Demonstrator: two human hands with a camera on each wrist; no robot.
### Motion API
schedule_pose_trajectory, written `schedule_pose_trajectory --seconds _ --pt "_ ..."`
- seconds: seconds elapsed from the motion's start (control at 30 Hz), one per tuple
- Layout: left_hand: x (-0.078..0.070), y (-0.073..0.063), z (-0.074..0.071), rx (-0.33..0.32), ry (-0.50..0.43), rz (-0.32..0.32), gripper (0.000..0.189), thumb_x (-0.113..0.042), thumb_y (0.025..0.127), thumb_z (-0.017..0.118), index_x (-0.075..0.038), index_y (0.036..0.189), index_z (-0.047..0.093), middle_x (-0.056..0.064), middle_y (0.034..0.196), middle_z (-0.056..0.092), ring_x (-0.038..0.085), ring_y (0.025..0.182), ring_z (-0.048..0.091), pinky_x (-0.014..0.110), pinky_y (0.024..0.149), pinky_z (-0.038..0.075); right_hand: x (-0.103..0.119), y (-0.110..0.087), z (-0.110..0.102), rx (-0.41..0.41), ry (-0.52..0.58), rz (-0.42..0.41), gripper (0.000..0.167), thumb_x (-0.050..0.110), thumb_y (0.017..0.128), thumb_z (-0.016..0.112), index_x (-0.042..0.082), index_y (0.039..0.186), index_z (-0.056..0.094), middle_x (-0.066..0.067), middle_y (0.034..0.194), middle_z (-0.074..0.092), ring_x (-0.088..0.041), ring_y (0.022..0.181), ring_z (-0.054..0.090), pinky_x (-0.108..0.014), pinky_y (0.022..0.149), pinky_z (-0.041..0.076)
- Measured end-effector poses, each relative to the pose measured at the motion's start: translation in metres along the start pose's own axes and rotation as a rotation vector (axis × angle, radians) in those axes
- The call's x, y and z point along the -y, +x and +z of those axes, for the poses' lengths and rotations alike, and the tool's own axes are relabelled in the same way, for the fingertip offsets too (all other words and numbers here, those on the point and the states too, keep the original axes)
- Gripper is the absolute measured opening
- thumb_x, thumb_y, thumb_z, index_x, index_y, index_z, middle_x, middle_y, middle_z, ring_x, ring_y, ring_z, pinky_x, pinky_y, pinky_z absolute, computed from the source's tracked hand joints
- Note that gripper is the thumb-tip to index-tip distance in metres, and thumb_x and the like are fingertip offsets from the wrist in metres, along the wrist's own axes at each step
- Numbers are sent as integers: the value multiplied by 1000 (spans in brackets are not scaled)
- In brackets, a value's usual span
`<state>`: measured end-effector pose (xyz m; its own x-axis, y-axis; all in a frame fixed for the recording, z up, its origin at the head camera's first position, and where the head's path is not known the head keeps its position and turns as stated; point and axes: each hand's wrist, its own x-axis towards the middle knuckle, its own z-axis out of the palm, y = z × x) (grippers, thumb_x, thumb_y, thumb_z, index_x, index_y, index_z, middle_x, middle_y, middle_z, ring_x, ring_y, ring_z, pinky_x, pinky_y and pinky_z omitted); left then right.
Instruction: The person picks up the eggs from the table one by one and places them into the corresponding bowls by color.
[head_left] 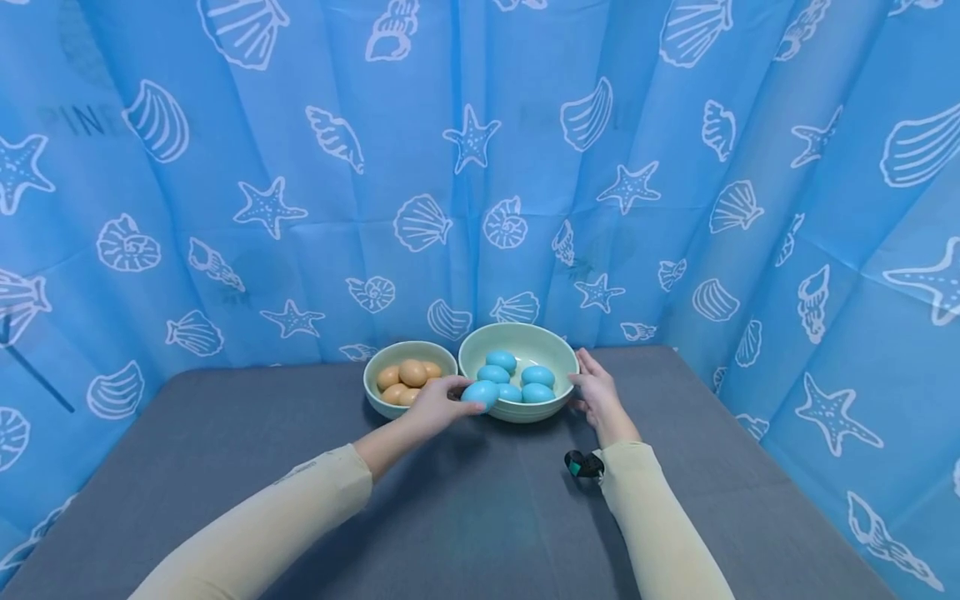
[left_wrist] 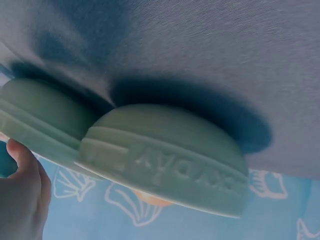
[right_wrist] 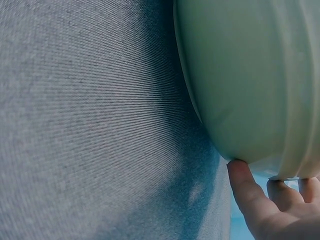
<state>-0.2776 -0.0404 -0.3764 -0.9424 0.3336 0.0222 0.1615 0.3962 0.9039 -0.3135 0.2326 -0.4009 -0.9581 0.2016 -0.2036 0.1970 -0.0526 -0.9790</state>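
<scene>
My left hand (head_left: 441,403) pinches a blue egg (head_left: 481,395) between thumb and fingers, at the front left rim of the larger pale green bowl (head_left: 525,412). Inside that bowl lie several more blue eggs (head_left: 537,393). On the bowl's right side my right hand (head_left: 597,397) rests its fingertips against the outer wall; the right wrist view shows these fingers (right_wrist: 245,185) touching the bowl low down. Left of it stands a smaller green bowl (head_left: 370,392) holding several brown eggs (head_left: 412,372), partly hidden behind my left hand. Raised lettering marks the smaller bowl's side (left_wrist: 170,160) in the left wrist view.
Both bowls stand side by side near the back edge of a table with a dark grey cloth (head_left: 480,517). Behind them hangs a blue curtain (head_left: 465,208) printed with white shells and starfish. A black strap with a green patch (head_left: 583,464) is at my right wrist.
</scene>
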Motion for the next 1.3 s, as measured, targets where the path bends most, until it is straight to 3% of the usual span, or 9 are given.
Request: schedule_pose_trajectory --seconds 0.1,0.37,0.47,0.67,0.8,0.97,1.1,1.3 --pt "-5 8 6 -11 26 11 49 -22 89 74 0 130 59 11 118 64 23 102 59 36 82 54 0 0 -1 2 8 3 64 3 103 39 22 157 12 3 160 12 -22 147 14 -54 107 34" --pt "-18 32 19 -28 93 150 50 -19 86 76 1 129 61 15 123 63 27 97 63 34 78 54 2 0 -2 -10 11 -3 64 2 102 40 22 157 13 2 160 13 -22 146 15 -54 107 35" --pt "-18 40 23 -29 136 168 50 -19 86 76 2 129 61 15 122 64 26 96 63 32 79 53 1 0 -1 -6 7 -7 64 2 102 40 21 157 13 2 160 13 -22 146 15 -54 106 35" --pt "-16 53 33 31 266 188 50 -18 84 78 2 127 63 15 123 64 27 103 62 36 89 51 -2 0 -2 -6 13 4 64 2 102 40 21 157 14 3 160 14 -22 147 14 -55 107 33" --pt "-17 61 38 98 348 146 46 -20 81 80 0 121 67 11 121 66 26 110 59 36 94 47 -2 0 -1 -3 21 0 64 1 102 40 21 157 14 2 160 14 -23 147 13 -57 108 31" --pt "-21 68 39 177 375 54 42 -22 85 77 0 119 68 10 119 66 24 111 57 35 96 46 -1 2 0 -2 10 -11 63 2 102 40 22 157 14 2 161 14 -23 147 14 -57 107 32" --pt "-25 74 37 246 356 -6 41 -19 88 74 2 122 65 12 124 63 23 114 55 34 98 45 0 3 -1 -8 3 -16 63 3 102 40 21 157 15 1 160 15 -23 146 15 -57 106 34" --pt "-33 81 35 333 311 -89 34 -14 90 71 2 120 67 10 117 64 17 100 51 29 93 46 1 2 0 -17 2 -14 62 3 102 41 21 157 16 2 160 16 -23 146 16 -57 107 33"
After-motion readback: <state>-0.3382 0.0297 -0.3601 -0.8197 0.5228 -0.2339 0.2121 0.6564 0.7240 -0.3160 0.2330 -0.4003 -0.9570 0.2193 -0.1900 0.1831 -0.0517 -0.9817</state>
